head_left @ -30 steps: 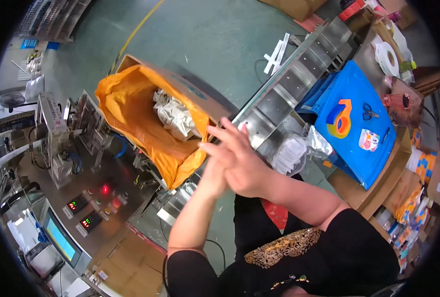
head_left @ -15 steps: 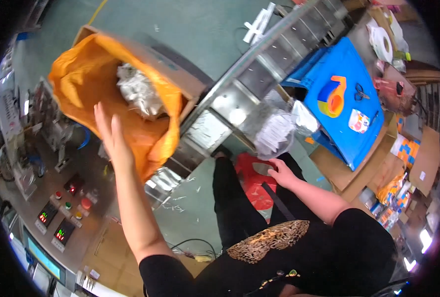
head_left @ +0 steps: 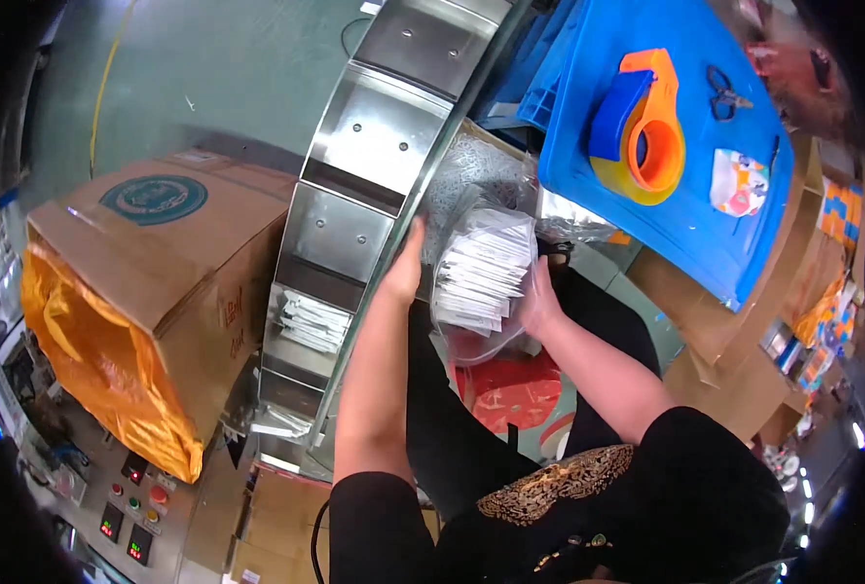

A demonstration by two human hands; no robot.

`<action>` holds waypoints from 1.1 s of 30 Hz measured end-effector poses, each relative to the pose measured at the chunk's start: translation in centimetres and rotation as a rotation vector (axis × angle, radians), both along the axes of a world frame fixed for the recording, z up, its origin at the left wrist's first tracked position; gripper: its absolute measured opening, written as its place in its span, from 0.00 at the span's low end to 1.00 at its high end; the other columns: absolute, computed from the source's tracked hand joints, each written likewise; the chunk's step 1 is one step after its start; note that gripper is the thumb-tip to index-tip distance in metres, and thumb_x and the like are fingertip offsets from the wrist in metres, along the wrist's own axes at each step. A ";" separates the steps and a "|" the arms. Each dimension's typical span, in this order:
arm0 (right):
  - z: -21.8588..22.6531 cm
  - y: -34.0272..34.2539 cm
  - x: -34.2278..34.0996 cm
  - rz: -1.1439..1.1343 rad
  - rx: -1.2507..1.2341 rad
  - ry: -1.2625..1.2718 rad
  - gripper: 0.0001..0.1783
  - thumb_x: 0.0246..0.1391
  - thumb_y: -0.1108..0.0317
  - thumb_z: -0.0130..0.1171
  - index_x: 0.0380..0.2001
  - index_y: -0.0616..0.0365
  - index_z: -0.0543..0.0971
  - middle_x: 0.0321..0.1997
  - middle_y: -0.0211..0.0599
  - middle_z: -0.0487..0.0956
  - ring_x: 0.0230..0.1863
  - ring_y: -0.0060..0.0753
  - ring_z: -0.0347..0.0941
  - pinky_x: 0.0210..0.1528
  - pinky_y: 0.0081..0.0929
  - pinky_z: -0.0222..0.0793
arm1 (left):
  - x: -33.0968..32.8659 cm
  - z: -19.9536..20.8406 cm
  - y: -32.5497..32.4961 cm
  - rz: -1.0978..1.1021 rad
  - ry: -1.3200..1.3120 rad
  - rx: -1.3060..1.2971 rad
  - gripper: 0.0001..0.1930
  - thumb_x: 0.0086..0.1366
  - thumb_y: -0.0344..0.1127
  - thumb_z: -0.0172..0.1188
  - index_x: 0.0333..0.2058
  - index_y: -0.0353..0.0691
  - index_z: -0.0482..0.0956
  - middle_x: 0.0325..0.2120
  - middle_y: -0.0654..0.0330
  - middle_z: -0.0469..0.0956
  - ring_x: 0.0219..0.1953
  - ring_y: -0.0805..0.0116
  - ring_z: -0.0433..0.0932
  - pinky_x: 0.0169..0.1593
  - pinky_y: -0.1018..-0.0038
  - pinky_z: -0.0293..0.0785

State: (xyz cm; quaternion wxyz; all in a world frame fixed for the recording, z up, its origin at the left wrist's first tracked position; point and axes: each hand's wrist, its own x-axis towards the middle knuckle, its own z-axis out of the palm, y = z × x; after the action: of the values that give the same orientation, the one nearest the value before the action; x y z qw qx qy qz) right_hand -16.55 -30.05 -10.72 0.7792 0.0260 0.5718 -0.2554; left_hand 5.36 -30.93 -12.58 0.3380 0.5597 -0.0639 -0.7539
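A clear plastic bag packed with thin white packets sits above my lap, beside the conveyor's edge. My right hand is curled against the bag's right side, thumb up along it, its other fingers hidden behind the plastic. On the other side, my left hand is held upright between the conveyor rail and the bag, fingers extended and nothing seen in it. Whether it touches the bag I cannot tell. Beneath the bag shows a red seat between my legs.
A metal conveyor with compartments runs along my left, some packets in the nearer ones. Beyond it stands a cardboard box lined with an orange bag. A blue crate at right carries a tape dispenser and scissors.
My left hand has come from over the orange-lined box to the near side of the conveyor. My right hand has moved up from the red seat to the plastic bag. The view has shifted.
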 end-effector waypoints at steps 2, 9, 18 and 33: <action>1.2 -0.5 3.8 -0.175 0.007 -0.140 0.42 0.53 0.33 0.31 0.59 0.56 0.56 0.62 0.37 0.58 0.61 0.38 0.53 0.62 0.35 0.46 | -1.2 -3.4 1.4 -0.130 0.117 0.140 0.39 0.61 0.64 0.33 0.60 0.38 0.49 0.61 0.56 0.50 0.61 0.63 0.50 0.61 0.70 0.47; 0.1 0.0 2.7 -0.327 0.041 -0.230 0.33 0.57 0.41 0.32 0.56 0.55 0.61 0.58 0.35 0.64 0.58 0.38 0.58 0.60 0.35 0.51 | 0.0 -2.6 -1.1 -0.287 -0.002 -0.106 0.43 0.58 0.69 0.29 0.62 0.41 0.40 0.63 0.59 0.40 0.64 0.67 0.41 0.63 0.70 0.39; -4.2 1.9 2.5 -0.208 -0.282 -0.539 0.32 0.56 0.43 0.37 0.55 0.56 0.62 0.54 0.36 0.68 0.54 0.34 0.63 0.56 0.32 0.59 | -3.0 1.3 -1.4 -0.066 0.218 -0.011 0.33 0.63 0.57 0.40 0.59 0.38 0.53 0.56 0.53 0.59 0.57 0.63 0.59 0.57 0.69 0.56; 20.3 6.7 -9.2 0.075 -0.637 -0.692 0.43 0.52 0.32 0.29 0.59 0.56 0.57 0.61 0.41 0.60 0.59 0.40 0.57 0.60 0.35 0.53 | -14.7 27.2 9.5 -0.209 0.444 -0.588 0.24 0.64 0.46 0.46 0.54 0.37 0.61 0.49 0.57 0.68 0.48 0.65 0.70 0.49 0.71 0.69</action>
State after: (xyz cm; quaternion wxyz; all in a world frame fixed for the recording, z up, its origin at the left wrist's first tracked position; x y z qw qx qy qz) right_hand -25.78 -23.35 9.56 0.9019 -0.1516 0.1721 -0.3659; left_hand -9.34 -21.47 14.67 0.4112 0.2526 -0.2594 -0.8365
